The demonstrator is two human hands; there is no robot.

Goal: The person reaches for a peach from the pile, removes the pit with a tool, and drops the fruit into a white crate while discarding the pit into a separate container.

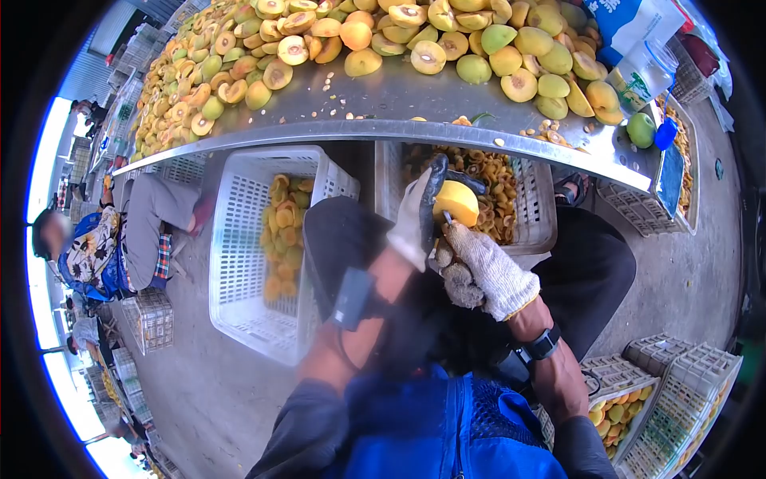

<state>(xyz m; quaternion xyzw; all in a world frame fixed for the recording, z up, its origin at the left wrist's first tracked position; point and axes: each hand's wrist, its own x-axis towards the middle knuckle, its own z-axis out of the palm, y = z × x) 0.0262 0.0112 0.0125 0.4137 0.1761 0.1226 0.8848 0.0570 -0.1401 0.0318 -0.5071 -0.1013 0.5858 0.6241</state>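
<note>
My left hand point(423, 209), in a white glove with dark rubber on the fingers, holds a yellow-orange fruit half point(457, 203) between thumb and fingers. Against the fruit's lower edge is my right hand point(488, 270), in a soiled knitted glove, closed around a small tool point(448, 217) whose metal tip touches the fruit; most of the tool is hidden in the fist. Directly beneath both hands lies a crate point(544, 209) of small brownish-orange fruit pieces.
A metal table point(359, 104) piled with halved fruit point(292, 49) spans the front. A white crate point(231, 231) of fruit halves stands at left. More crates point(686, 399) are at lower right. A seated person point(104, 247) is at far left.
</note>
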